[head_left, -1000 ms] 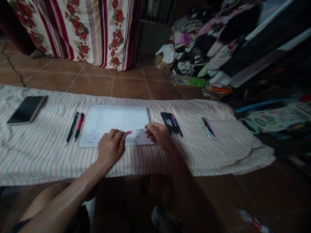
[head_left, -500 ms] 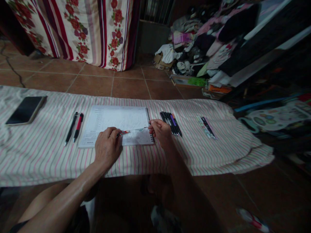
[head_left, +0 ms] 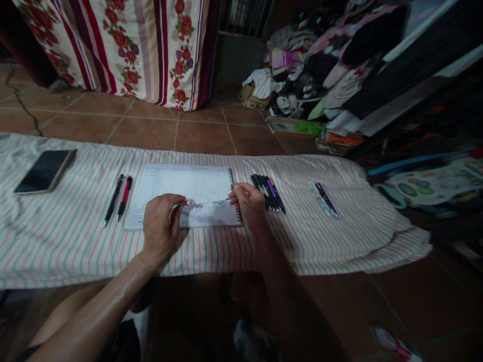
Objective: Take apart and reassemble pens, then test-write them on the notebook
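A small red-and-white piece is above the lower half of an open notebook, pinched between the thumb and fingers of the left hand. The right hand, fingers drawn close together, grips the dark end of a thin stick just above the notebook's right edge. The stick points back toward the red-and-white piece; whether the two are joined is too small to tell.

The notebook lies flat, its wire spiral on the right side, on a surface covered with a striped cloth. Just beside it on the left are a black pen and a red-and-black pen, side by side. Farther left lies a phone, its screen dark. To the right of the notebook, near the right hand, is a row of mostly dark pens, one with purple on it. Well apart, farther right, lies a smaller group of pens. Beyond the surface are a tiled floor, a flowered curtain and a pile of clothes.
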Motion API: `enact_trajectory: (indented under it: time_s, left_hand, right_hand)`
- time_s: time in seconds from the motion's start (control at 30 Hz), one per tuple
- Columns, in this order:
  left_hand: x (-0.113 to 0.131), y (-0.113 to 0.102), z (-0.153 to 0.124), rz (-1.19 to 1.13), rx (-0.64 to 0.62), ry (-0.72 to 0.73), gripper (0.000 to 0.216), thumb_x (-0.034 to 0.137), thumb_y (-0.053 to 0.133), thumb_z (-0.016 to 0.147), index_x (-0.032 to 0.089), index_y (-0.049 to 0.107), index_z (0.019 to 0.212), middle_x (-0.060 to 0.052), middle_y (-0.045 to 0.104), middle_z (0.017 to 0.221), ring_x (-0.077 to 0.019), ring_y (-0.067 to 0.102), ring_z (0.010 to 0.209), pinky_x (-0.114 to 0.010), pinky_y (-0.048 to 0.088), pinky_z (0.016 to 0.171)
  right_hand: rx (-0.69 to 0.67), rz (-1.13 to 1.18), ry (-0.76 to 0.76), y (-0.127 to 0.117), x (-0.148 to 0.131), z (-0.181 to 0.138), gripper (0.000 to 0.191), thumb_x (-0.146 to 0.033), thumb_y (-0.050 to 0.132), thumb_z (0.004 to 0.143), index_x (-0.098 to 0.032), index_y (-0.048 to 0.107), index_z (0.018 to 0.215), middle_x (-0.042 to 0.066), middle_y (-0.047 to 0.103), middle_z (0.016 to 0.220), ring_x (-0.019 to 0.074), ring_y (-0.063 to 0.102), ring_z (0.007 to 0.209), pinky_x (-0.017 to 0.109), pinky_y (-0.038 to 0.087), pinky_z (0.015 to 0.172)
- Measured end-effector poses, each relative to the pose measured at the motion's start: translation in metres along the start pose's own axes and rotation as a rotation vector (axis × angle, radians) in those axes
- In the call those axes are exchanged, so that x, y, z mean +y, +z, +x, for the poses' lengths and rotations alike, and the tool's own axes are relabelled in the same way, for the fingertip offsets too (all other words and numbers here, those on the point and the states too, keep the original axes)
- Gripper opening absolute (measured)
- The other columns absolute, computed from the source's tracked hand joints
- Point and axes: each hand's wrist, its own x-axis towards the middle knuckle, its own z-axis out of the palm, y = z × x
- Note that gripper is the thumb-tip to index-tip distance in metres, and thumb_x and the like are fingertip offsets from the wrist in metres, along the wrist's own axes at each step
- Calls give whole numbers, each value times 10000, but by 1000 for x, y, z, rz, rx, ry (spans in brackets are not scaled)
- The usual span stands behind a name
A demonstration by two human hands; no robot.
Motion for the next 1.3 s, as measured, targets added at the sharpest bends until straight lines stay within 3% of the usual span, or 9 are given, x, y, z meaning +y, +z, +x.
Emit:
enact_trajectory:
  time_s: [0.13, 0.37, 0.67, 1.07, 1.17, 1.3]
  left_hand:
    - [2, -3, 0, -80, 22, -27, 155, 211, 451, 892, 212, 579, 979, -53, 685, 970, -207, 611, 980, -391, 456, 879]
    - [8, -3, -3, -207, 114, -66, 171, 154, 462, 893, 200, 543, 1037, -48, 681, 1043, -169, 629, 993, -339, 495, 863]
    - [7, -4, -1, -232, 131, -148, 194, 154, 469, 897, 201, 512, 1080, -47, 687, 1091, -160, 641, 999, -317, 508, 831]
    - [1, -5, 3, -205, 188, -207, 189, 183, 522, 876, 183, 539, 1064, -58, 684, 1007, -156, 642, 932, -305, 493, 821]
    - [-3, -4, 4, -248, 209, -207, 183, 204, 545, 863, 168, 527, 1041, -66, 689, 957, -169, 646, 905, -320, 494, 805]
    - [-6, -3, 4, -273, 208, -223, 196, 221, 548, 860, 166, 509, 1044, -67, 692, 927, -175, 651, 882, -331, 498, 790]
  right_hand:
    - [-6, 2, -1, 0, 0, 0, 234, -368, 530, 737, -155, 601, 805, -13, 601, 587, 72, 520, 433, 172, 340, 364]
    - [-14, 11, -16, 5, 0, 1, 250, -387, 533, 747, -154, 604, 805, -7, 609, 589, 76, 529, 438, 173, 346, 367]
    - [-23, 18, -12, 10, -2, 1, 224, -362, 534, 749, -155, 599, 802, -4, 613, 589, 78, 530, 440, 178, 350, 376]
    - [-33, -57, -86, 6, 1, 2, 288, -340, 559, 736, -147, 629, 938, 9, 638, 685, 91, 555, 514, 188, 389, 430]
    - [-39, -159, -149, 2, 5, 5, 275, -329, 565, 738, -148, 659, 923, 2, 622, 639, 117, 566, 546, 226, 440, 505]
    - [-57, -340, -370, -5, 14, 10, 204, -264, 542, 768, -169, 691, 871, 60, 683, 839, 167, 628, 755, 290, 492, 713]
